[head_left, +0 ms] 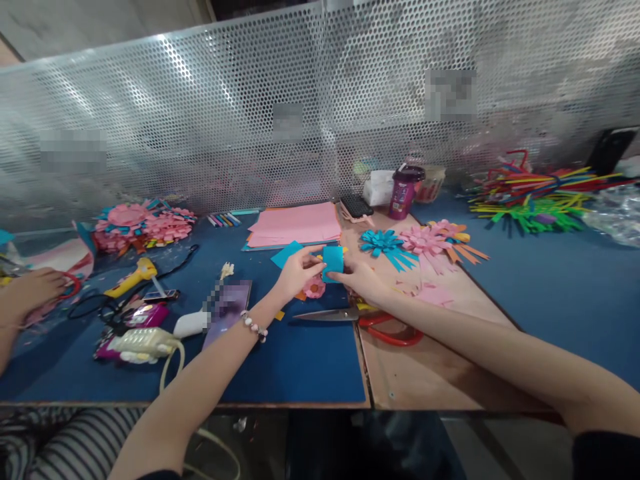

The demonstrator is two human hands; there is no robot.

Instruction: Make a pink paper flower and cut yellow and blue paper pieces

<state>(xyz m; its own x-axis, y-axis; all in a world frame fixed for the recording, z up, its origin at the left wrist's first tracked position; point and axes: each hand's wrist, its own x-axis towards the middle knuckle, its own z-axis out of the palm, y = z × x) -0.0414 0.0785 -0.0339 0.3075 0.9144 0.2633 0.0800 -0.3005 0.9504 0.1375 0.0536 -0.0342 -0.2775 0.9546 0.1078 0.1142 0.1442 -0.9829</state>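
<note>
Between both hands a small blue piece of paper is held up over the table. My left hand pinches its left edge between thumb and fingers. My right hand grips it at the lower right, thumb in front. Just below the paper lies a pink paper flower, partly hidden by the hands. Another blue sheet rests behind my left hand. Scissors with red handles lie under my right forearm, blades pointing left.
A stack of pink paper lies behind the hands. Finished paper flowers sit to the right, near a purple cup. At left are a yellow glue gun, a power strip and a co-worker's hand with red-handled scissors. A perforated metal panel stands behind.
</note>
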